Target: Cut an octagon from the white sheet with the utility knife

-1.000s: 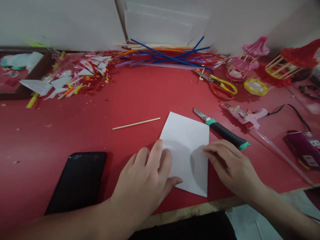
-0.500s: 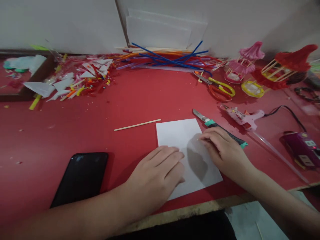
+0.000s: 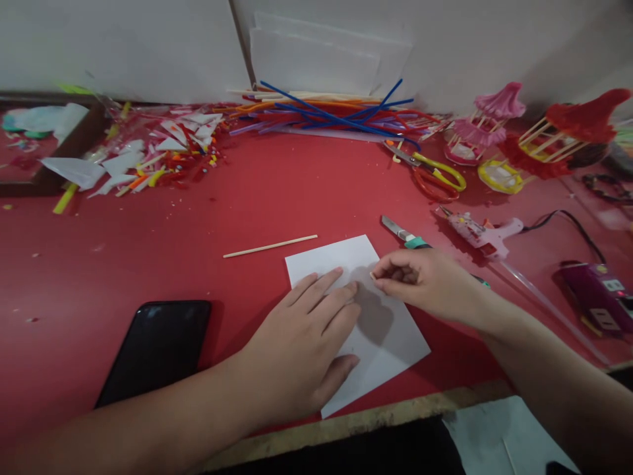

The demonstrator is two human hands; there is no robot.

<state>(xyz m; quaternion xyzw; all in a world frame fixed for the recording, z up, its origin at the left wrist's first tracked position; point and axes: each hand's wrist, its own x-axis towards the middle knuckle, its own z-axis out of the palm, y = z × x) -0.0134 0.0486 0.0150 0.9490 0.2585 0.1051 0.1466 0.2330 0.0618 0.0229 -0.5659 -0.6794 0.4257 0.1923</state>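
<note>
A white sheet (image 3: 390,353), paper or thin board, lies at an angle near the table's front edge. Flat on its left part rests my left hand (image 3: 311,343), fingers spread. Above the sheet's right edge is my right hand (image 3: 420,280), thumb and fingertips pinched together. A tiny pale tip pokes out of the pinch, too small to name. Partly under my right hand lies a utility knife (image 3: 398,231) with its blade out. One thin wooden stick (image 3: 270,246) lies just beyond the sheet, to the left.
A black phone (image 3: 155,353) lies at left. Scissors (image 3: 438,175), a pink glue gun (image 3: 482,234) and a purple power box (image 3: 598,297) are at right. Behind are pipe cleaners (image 3: 326,115), scraps (image 3: 163,155), and pink (image 3: 479,125) and red (image 3: 583,122) stick-framed models.
The white sheet has turned and shifted left. My left hand's fingers have spread out on it. My right hand has moved left over the sheet, and a pale tip now shows in its pinch.
</note>
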